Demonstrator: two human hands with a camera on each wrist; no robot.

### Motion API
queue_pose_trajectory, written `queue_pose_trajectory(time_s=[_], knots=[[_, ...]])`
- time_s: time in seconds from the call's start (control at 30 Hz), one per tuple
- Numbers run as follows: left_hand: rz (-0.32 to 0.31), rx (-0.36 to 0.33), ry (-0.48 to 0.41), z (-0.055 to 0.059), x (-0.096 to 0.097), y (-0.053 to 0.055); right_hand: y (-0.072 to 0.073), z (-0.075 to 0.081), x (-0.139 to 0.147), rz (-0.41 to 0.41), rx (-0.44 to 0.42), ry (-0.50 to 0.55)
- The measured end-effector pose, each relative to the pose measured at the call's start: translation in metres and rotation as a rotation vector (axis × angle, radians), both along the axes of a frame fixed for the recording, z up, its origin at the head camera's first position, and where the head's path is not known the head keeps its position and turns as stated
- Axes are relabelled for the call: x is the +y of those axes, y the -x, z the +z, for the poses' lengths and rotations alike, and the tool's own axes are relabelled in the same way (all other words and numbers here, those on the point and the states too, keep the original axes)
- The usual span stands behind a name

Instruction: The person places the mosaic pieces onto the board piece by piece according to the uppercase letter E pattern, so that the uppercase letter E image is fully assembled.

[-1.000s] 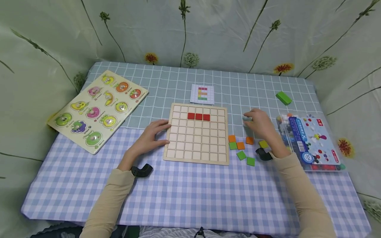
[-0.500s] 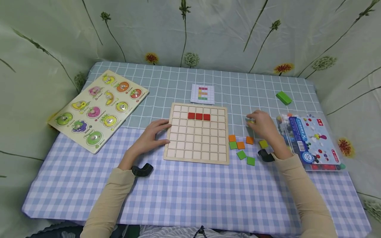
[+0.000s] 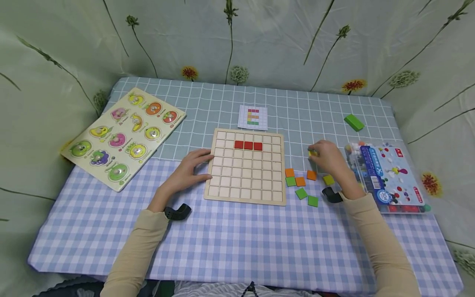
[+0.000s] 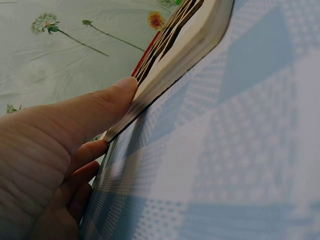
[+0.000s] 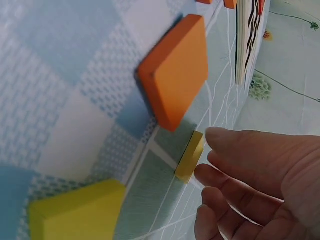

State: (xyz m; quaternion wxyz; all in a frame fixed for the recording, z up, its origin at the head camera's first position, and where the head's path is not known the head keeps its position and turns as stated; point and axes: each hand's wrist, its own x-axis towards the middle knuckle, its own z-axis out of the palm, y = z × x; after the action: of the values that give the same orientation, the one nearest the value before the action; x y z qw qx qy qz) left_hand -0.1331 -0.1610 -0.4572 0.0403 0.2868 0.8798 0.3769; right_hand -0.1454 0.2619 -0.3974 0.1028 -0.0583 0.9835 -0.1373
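- Head: looks forward and down from above the near table edge, wide enough for the whole tabletop (image 3: pixel 237 243) and floral backdrop (image 3: pixel 274 41).
- Left wrist: sits low and close, facing along the left hand (image 4: pixel 55 145) to the grid board (image 4: pixel 167 77).
- Right wrist: sits close, turned sideways, facing past the right hand (image 5: pixel 265 182) to orange tile (image 5: pixel 177 70) and yellow tile (image 5: pixel 190 157).
- Head and right wrist: share both tiles.

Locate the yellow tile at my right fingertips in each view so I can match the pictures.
Head: yellow tile right of centre, at the right hand.
Left wrist: not in it.
Right wrist: yellow tile just below and right of centre, beside the hand and below an orange tile; the other yellow one is bottom left.
Shared landmark: the board, central in head, at the top edge in left wrist, top right in right wrist.
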Motion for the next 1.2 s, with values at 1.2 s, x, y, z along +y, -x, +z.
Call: queue_pose_trajectory(time_s=[1.2], knots=[[-0.008, 0.004, -0.004, 0.000, 0.000, 0.001, 0.011, 0.007, -0.060, 0.213, 0.147, 0.026]])
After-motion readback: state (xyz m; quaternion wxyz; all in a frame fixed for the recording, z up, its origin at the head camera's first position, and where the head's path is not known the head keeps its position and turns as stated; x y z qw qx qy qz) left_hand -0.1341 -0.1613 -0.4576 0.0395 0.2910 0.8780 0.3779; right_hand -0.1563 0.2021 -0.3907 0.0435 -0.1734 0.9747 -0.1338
